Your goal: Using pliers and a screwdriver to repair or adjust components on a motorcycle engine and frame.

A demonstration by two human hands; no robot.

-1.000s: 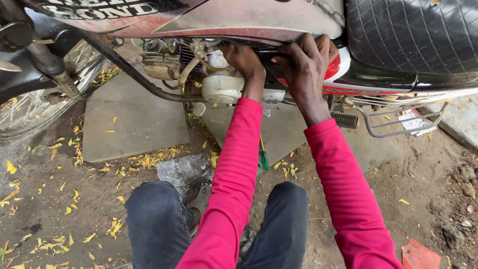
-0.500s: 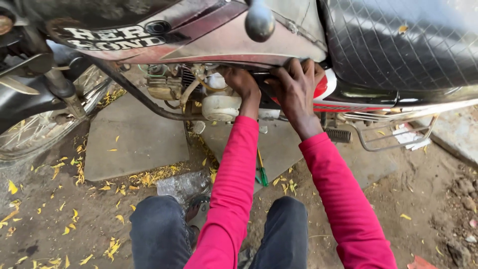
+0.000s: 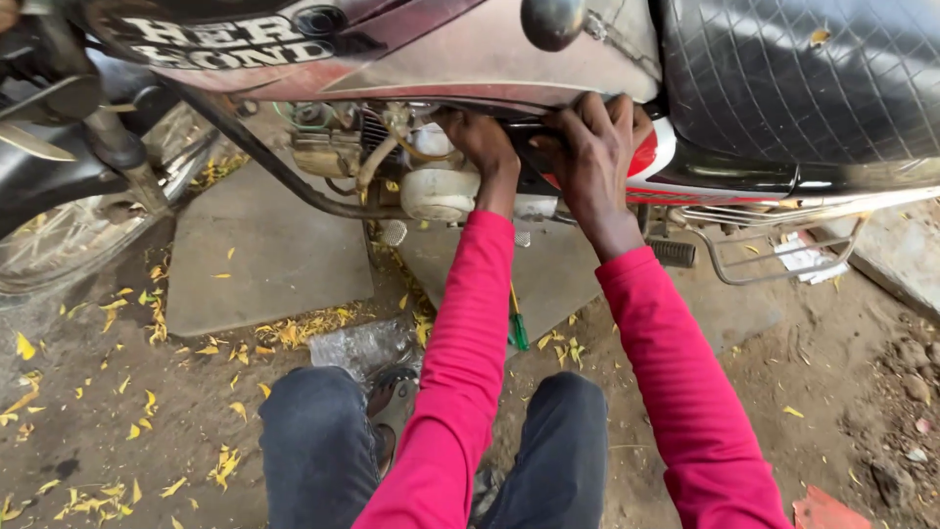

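We have both hands up under the tank (image 3: 441,44) of a motorcycle, working at the gap where tank meets seat (image 3: 803,78). Left hand (image 3: 485,147) reaches in beside the pale carburettor (image 3: 441,191); its fingers curl out of sight behind the frame, so we cannot tell whether that grip pinches anything. Right hand (image 3: 592,162) lies flat on the tank's lower edge, fingers spread and pressing, holding nothing loose.

To do this step well, we judge: keep the right hand steady as a brace on the edge, let the left hand work by feel since the spot is hidden, keep knuckles off the cooling fins, and move slowly so nothing small drops into the leaves (image 3: 294,333).

Counts, going outward:
- hands: two, both in pink sleeves
- tank: one, silver and maroon
- seat: one, black, quilted
- carburettor: one
- footpeg (image 3: 674,253): one seen, at right, plus a smaller peg under the engine
- screwdriver (image 3: 516,328): one, green handle, lying on the slab just beside the left sleeve
- slabs (image 3: 264,255): two grey ones under the bike
- front wheel (image 3: 49,235): one, partly in view at left
- knees: two, dark trousers
- sandal (image 3: 392,407): one visible between the knees
- red scrap (image 3: 827,509): one, bottom right on the dirt
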